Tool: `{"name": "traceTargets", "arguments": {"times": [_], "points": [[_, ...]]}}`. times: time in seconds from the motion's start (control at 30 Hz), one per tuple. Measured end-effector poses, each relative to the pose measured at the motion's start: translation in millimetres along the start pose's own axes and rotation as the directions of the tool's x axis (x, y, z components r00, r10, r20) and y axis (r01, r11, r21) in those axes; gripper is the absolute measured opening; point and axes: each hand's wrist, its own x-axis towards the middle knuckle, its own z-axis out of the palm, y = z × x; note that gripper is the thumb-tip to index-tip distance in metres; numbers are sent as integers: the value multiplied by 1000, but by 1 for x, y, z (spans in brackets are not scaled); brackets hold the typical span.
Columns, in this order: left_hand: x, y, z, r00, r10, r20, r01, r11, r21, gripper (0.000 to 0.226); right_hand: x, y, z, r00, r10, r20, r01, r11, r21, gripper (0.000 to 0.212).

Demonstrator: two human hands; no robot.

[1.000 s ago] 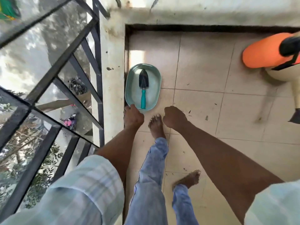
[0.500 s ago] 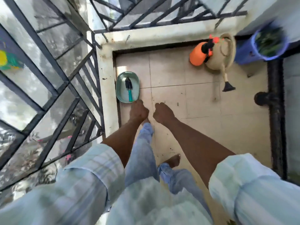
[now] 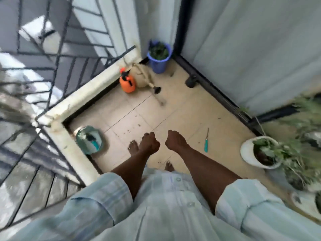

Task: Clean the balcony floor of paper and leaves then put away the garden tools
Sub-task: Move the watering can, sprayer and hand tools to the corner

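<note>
A teal tray (image 3: 81,136) lies in the balcony's left corner with a teal-handled trowel (image 3: 92,140) in it. A second thin tool with a teal handle (image 3: 206,143) lies on the tiles right of my hands. My left hand (image 3: 149,143) and my right hand (image 3: 175,141) hang in front of me, fingers curled, holding nothing. Both are well above the floor, between the tray and the thin tool. Small dark bits of leaf litter (image 3: 129,130) dot the tiles.
An orange sprayer (image 3: 127,83), a beige watering can (image 3: 142,77) and a blue pot with a plant (image 3: 159,57) stand in the far corner. A white pot with a plant (image 3: 258,153) stands at the right. A railing (image 3: 52,70) runs along the left ledge.
I have straightened up and turned right; the tray with the trowel now lies farther left, and the thin tool and white pot have come into view. Both hands stay curled and hold nothing.
</note>
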Motion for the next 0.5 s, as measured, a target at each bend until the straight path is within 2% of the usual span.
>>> {"name": "traceTargets", "arguments": {"times": [0.17,0.3,0.5], "points": [[4,66,12,960,243,137,-269,938,220,43,-33,69,-21,949,306,-76,-289,941,179,42],[24,106,23,881,374,290,-461,815,350,39,-50,98,-25,870,485,-86,-429,832,351,37],[53,160,30,734,478,481,-675,591,442,37,-62,114,-22,723,690,-16,-575,616,539,41]]}}
